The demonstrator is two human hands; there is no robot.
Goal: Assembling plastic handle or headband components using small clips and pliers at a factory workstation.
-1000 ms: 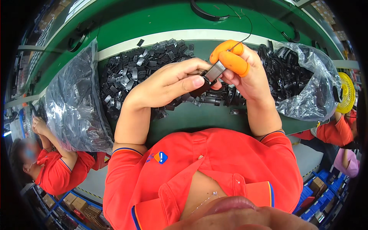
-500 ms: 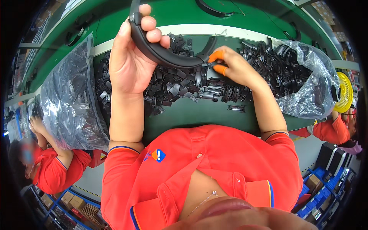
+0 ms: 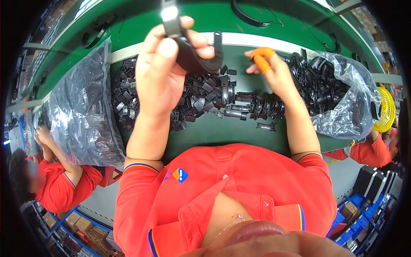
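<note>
My left hand (image 3: 165,70) is closed around a black padded headphone headband (image 3: 195,58), lifted above the table and turned so that one end points up. A bright glare sits on its upper metal-like end. To the right, apart from the headband, my right hand (image 3: 274,68) has its fingers curled together, with orange finger covers (image 3: 262,53) on some of them. A small dark bit shows between these fingers, too small to name. Below the headband lies a heap of small black plastic pieces (image 3: 201,96). Curved black parts (image 3: 267,105) lie in a row beside it.
A clear plastic bag (image 3: 81,107) stands at the left, and another bag (image 3: 342,115) spills black curved parts at the right. Beyond a pale ledge, more headbands (image 3: 248,17) lie on the green surface. A yellow fan (image 3: 386,109) is at the far right. Co-workers sit on both sides.
My right hand has come off the headband's end and moved up and right. My left hand has turned the headband and shifted it slightly right.
</note>
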